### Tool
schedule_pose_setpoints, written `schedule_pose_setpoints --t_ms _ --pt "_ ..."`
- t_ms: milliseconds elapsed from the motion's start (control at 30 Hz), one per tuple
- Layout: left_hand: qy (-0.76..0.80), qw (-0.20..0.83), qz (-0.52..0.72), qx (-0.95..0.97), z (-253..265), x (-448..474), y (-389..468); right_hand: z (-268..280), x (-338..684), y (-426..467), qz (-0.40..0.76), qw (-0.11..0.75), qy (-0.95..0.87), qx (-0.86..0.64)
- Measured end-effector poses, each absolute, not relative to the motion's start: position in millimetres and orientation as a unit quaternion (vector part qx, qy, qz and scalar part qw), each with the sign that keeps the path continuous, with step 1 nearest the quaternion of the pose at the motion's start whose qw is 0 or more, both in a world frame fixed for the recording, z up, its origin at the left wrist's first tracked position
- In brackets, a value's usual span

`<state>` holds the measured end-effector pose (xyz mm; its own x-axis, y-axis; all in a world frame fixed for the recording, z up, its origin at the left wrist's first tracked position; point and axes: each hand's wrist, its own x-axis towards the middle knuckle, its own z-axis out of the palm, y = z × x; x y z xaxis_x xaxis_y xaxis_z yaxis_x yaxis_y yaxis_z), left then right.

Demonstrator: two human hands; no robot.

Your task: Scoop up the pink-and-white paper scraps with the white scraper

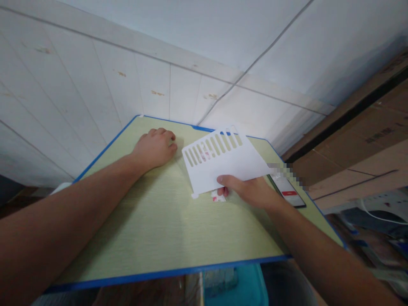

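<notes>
My right hand (245,189) grips a white slotted card (223,170) by its near edge, thumb on top and fingers underneath. Rounded slots run in a row along the card's far side. Through some of them show pinkish marks and the tabletop. A small white scrap with a pink pattern (218,197) lies just below my right fingers, partly hidden by them. A little white tab (195,196) shows at the card's near left corner. My left hand (154,146) rests on the table left of the card, fingers loosely bent, thumb apart, nothing visible in it.
The pale green table (159,229) has a blue edge. A phone (288,193) lies at its right side, partly behind my right forearm. Cardboard boxes (357,140) stand to the right, and a white panelled wall (153,93) with a cable (255,63) rises behind. Below sits a turquoise bin (251,284).
</notes>
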<state>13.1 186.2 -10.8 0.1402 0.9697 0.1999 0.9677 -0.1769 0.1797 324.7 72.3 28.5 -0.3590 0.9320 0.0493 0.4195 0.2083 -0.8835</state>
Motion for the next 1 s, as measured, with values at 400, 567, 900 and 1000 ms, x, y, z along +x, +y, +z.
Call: schedule_pose_setpoints --t_ms 400,567,900,1000 --pt "0.645 0.007 0.143 0.751 -13 11 191 44 334 69 0.514 0.294 -0.710 -0.381" --pt "0.645 0.018 0.153 0.748 -13 11 190 49 339 68 0.519 0.285 -0.711 -0.379" --pt "0.638 -0.006 0.134 0.758 -12 11 189 41 349 76 0.566 0.209 -0.721 -0.341" --pt "0.637 -0.012 0.125 0.760 -12 10 189 38 350 78 0.590 0.195 -0.709 -0.333"
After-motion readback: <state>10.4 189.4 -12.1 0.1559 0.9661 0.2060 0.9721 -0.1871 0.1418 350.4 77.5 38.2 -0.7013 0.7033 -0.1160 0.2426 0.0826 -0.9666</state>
